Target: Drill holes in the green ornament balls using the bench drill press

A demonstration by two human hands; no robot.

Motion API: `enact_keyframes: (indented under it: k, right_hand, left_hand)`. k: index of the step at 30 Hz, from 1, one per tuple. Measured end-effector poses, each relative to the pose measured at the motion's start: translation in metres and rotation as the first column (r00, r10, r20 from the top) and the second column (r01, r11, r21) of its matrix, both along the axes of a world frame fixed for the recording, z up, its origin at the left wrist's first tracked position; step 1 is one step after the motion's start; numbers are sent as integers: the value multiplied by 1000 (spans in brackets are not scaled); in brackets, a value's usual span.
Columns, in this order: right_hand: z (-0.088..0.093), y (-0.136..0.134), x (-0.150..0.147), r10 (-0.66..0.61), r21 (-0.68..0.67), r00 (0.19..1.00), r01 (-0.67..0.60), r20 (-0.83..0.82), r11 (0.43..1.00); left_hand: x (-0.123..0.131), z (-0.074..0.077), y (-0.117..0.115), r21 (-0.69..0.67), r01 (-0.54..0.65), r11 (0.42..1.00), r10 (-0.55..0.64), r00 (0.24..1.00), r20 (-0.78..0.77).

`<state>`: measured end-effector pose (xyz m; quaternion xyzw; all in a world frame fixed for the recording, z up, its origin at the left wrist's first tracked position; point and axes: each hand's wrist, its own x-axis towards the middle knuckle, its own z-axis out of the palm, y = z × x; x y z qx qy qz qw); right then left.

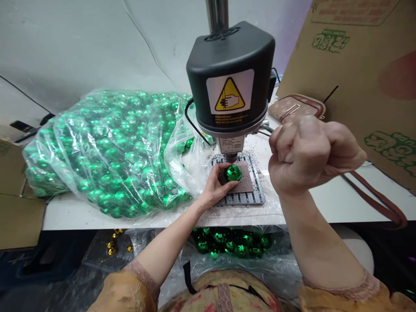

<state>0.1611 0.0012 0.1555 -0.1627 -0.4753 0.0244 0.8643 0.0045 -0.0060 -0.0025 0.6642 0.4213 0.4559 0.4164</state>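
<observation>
My left hand curls round a shiny green ball seated in a dark holder on the grey slotted base plate of a small bench drill press. The drill bit points down right above the ball. My right hand is raised to the right of the machine, closed in a fist around its thin feed lever, of which a black tip sticks out above the fist.
A big clear plastic bag of several green balls lies on the white table left of the press. More green balls sit in plastic below the table edge. A brown patterned purse and cardboard stand on the right.
</observation>
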Motion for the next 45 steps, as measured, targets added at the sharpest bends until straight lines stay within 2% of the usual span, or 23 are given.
enact_keyframes:
  k: [4, 10, 20, 28, 31, 34, 36, 38, 39, 40, 42, 43, 45]
  right_hand:
    - [-8, 1, 2, -14, 25, 1000, 15, -15, 1000]
    - [-14, -7, 5, -16, -32, 1000, 17, 16, 999]
    - [-14, -2, 5, 54, 90, 995, -62, 85, 994]
    - [-28, -5, 5, 20, 108, 994, -32, 110, 994]
    - [-11, -6, 1, 11, 35, 1000, -12, 7, 999]
    - [20, -3, 1, 56, -176, 995, -69, -78, 982]
    - [37, 0, 2, 106, -229, 992, -120, -70, 966]
    - [47, 3, 4, 127, -245, 990, -138, -60, 960]
    - [49, 5, 5, 126, -243, 991, -134, -52, 961]
    - [50, 5, 5, 116, -233, 992, -123, -45, 965]
    - [48, 7, 5, 101, -219, 994, -106, -35, 970]
    - [47, 7, 4, 98, -211, 995, -102, -31, 972]
    - [45, 9, 3, 98, -181, 995, -101, -25, 978]
  left_hand:
    - [2, 0, -1, -2, 0, 1000, 0, 998, 56]
    - [1, -2, 0, -2, 6, 1000, -6, 998, 68]
    - [1, -1, 1, 8, -8, 1000, 7, 999, 42]
    - [2, 2, -1, 15, -29, 999, 29, 999, 47]
    - [4, 4, 0, 12, -34, 999, 33, 998, 56]
    - [7, 12, -3, 19, -63, 998, 62, 997, 42]
    - [8, 18, -13, 76, -152, 985, 154, 988, -11]
    - [5, 19, -32, 201, -223, 954, 241, 968, -68]
    - [1, 17, -44, 276, -202, 940, 237, 967, -96]
    - [-4, 13, -59, 343, -129, 931, 186, 972, -140]
    - [-16, 0, -90, 397, 163, 903, -27, 945, -326]
    - [-22, -9, -106, 355, 335, 873, -146, 873, -465]
    - [-30, -28, -132, 140, 585, 799, -321, 612, -722]
